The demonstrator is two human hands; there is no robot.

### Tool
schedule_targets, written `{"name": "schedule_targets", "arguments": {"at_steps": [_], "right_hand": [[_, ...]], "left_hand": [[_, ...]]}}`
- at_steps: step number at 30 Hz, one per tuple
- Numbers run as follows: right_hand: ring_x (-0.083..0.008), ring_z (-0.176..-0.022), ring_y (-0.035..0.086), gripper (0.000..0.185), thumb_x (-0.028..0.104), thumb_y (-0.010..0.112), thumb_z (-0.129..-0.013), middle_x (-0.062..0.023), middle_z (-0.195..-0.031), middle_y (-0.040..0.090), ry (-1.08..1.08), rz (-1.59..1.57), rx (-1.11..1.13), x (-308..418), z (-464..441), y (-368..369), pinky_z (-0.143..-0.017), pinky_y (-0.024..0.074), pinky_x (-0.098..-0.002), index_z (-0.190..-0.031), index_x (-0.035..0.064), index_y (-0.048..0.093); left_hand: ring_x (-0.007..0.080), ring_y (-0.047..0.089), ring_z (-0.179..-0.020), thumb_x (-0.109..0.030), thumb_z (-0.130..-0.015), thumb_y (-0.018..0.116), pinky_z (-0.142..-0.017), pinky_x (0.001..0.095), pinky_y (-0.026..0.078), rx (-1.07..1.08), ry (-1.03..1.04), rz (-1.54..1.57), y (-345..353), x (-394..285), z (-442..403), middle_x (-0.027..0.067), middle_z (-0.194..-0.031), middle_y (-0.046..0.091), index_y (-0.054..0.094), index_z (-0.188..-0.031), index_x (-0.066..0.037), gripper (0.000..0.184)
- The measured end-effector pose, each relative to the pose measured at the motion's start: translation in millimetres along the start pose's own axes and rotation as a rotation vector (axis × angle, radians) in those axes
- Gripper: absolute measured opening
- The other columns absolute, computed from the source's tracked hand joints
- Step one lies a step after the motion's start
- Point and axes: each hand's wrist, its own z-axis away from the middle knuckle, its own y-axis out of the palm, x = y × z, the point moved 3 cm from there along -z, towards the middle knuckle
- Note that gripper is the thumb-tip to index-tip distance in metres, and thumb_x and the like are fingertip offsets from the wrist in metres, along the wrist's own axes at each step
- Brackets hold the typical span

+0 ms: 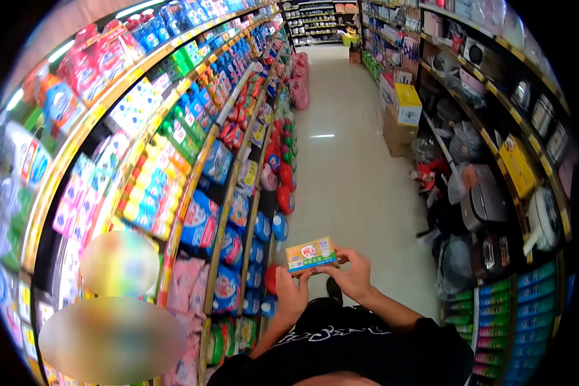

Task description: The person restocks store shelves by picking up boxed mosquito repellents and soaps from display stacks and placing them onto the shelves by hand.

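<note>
Held in front of my chest is a small soap pack (311,255), boxy, orange-yellow with a blue and green lower band and printed characters. Its printed front faces up toward me, tilted slightly. My left hand (291,294) grips the lower left edge, thumb at the front. On the right end, my right hand (353,276) is closed round the corner, with its thumb along the lower edge. The fingers beneath the pack are mostly hidden. Both hands hold it above the aisle floor, close to the left-hand shelves.
Left shelves (193,174) carry bottles, bags and boxes of cleaning goods, with blue jugs (227,288) near my left arm. Right shelves (495,90) hold pans and appliances. Cartons (399,132) with a yellow box (408,103) stand on the tiled floor (341,174). Two patches at lower left are blurred.
</note>
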Motion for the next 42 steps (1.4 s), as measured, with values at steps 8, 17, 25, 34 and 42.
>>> {"name": "schedule_targets", "arguments": {"at_steps": [8, 17, 25, 34, 42], "right_hand": [[-0.0192, -0.09, 0.069, 0.047, 0.014, 0.091, -0.073, -0.0185, -0.112, 0.072, 0.133, 0.046, -0.08, -83.1, -197.9, 9.3, -0.08, 0.0555, -0.0336, -0.106, -0.0008, 0.062], [-0.0204, -0.088, 0.069, 0.048, 0.014, 0.092, -0.072, -0.0189, -0.113, 0.072, 0.088, -0.03, -0.056, -201.0, -404.2, 65.9, -0.08, 0.0564, -0.0346, -0.105, -0.0005, 0.062], [-0.0216, -0.093, 0.071, 0.049, 0.014, 0.093, -0.07, -0.0193, -0.12, 0.071, -0.16, -0.229, 0.075, -238.7, -625.6, 143.6, -0.082, 0.0569, -0.0349, -0.104, -0.0007, 0.061], [-0.0218, -0.102, 0.07, 0.047, 0.01, 0.092, -0.07, -0.0199, -0.124, 0.069, -0.37, -0.331, 0.238, -235.7, -804.5, 271.1, -0.086, 0.0557, -0.0348, -0.106, -0.002, 0.063], [-0.0318, -0.115, 0.068, 0.062, -0.003, 0.083, -0.074, -0.0259, -0.131, 0.063, -0.8, -0.495, 0.296, -192.7, -961.0, 386.6, -0.095, 0.0545, -0.0388, -0.13, -0.0076, 0.055]], "left_hand": [[0.0388, 0.058, -0.095, -0.027, -0.093, 0.071, -0.081, 0.0449, 0.047, 0.151, 0.06, 0.049, 91.3, 39.1, -217.5, 0.0214, -0.103, 0.056, 0.054, -0.121, 0.005, 0.046], [0.039, 0.06, -0.1, -0.019, -0.093, 0.07, -0.086, 0.0439, 0.048, 0.055, -0.014, -0.034, 180.3, 108.6, -411.3, 0.0213, -0.109, 0.057, 0.056, -0.123, 0.003, 0.04], [0.0405, 0.058, -0.106, -0.019, -0.092, 0.07, -0.091, 0.0453, 0.048, -0.175, -0.03, -0.122, 192.6, 147.7, -603.5, 0.0227, -0.113, 0.058, 0.053, -0.13, 0.002, 0.047], [0.0414, 0.054, -0.115, -0.017, -0.093, 0.07, -0.099, 0.0456, 0.044, -0.529, -0.032, -0.218, 163.5, 212.2, -750.2, 0.0275, -0.128, 0.054, 0.046, -0.14, 0.006, 0.058], [0.0414, 0.049, -0.123, -0.012, -0.092, 0.069, -0.104, 0.0469, 0.041, -0.848, 0.141, -0.28, 114.0, 254.2, -891.9, 0.0317, -0.139, 0.043, 0.038, -0.146, 0.011, 0.067]]}}
